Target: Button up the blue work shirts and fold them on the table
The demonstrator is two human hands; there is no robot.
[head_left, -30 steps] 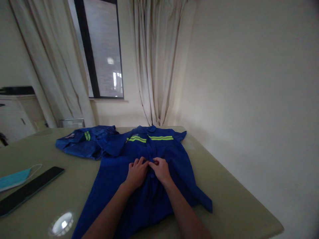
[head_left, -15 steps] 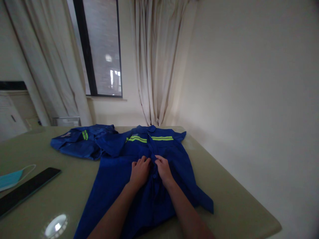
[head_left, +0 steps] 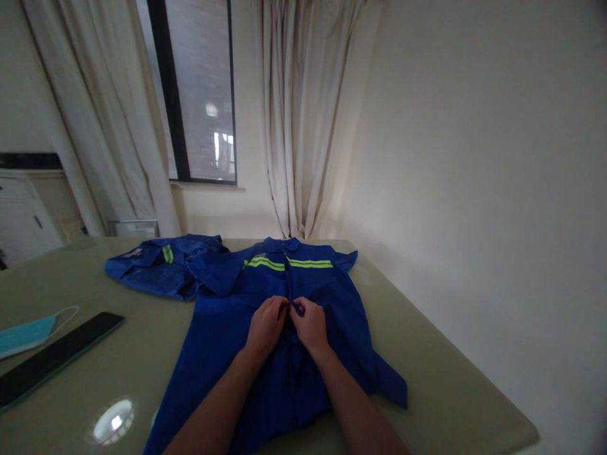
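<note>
A blue work shirt (head_left: 327, 303) with yellow-green reflective stripes lies flat on the table, collar away from me. My left hand (head_left: 265, 325) and my right hand (head_left: 310, 323) rest side by side on its front placket at mid-chest. Both hands have their fingers curled and pinched on the fabric edges along the button line. A second blue garment (head_left: 156, 272) with a similar stripe lies crumpled to the left of the shirt, touching its sleeve.
The olive-green table (head_left: 441, 385) ends at its right edge near a pale wall. A blue face mask (head_left: 23, 333) and a long black flat object (head_left: 52, 357) lie at the left. Curtains (head_left: 296, 120) and a window stand behind.
Both hands have slid a little up the placket toward the collar and drawn closer together. The shirt has stayed flat.
</note>
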